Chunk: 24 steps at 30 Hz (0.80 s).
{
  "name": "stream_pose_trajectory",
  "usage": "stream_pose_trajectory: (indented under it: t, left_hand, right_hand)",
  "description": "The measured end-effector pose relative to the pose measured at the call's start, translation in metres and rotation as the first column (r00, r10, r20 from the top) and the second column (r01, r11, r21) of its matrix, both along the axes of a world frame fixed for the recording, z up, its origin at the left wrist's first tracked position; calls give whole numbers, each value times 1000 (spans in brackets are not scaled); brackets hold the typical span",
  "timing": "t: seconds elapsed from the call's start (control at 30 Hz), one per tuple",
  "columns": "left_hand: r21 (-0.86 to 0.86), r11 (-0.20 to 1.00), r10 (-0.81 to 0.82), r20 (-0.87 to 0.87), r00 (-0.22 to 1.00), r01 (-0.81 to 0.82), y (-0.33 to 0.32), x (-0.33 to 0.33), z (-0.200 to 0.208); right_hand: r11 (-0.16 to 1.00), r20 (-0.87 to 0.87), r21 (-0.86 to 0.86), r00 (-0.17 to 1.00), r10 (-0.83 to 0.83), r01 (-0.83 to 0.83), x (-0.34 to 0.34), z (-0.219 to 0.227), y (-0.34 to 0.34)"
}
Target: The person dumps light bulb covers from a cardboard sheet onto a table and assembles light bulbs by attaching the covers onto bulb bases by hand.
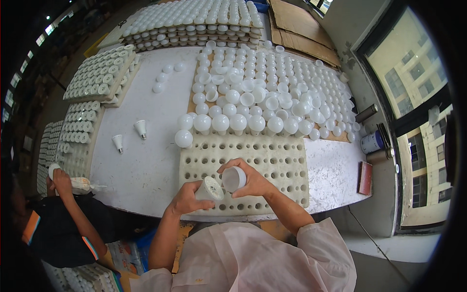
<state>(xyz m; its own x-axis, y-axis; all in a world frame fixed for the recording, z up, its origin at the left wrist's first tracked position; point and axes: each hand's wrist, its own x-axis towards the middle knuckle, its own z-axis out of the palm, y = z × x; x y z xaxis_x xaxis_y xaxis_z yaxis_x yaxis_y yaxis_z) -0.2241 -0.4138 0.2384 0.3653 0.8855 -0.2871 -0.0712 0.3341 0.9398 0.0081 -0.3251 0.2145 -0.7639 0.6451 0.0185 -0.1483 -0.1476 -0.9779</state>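
Foam hole tray [272, 151] center, mostly empty. Row of assembled white bulbs [238, 122] along its top edge, loose dome covers [272, 78] behind. 2 bulb bases [129, 135] left of center. Stacked trays w/ bulbs [194, 19] top. Cans [372, 142] right. Co-worker's arm [73, 204] lower left.

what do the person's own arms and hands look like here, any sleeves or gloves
Both hands, left hand and right hand, are bare, with no gloves, rings or watch showing. The forearms are uncovered too. A pale pink shirt with loose short sleeves ends near the elbows, the right sleeve wide and creased.
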Motion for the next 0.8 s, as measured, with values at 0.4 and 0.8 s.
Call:
stream_pose_trajectory:
  t: [0.4,0.8]
  left_hand:
    - [36,999,-24,-52,998,26,-32,7,-17]
    - [-33,997,-72,-247,966,65,-45,0,-20]
  right_hand:
    - [962,244,216,963,114,-168,3,12,-34]
    - [829,534,415,838,113,-376,-26,16,-61]
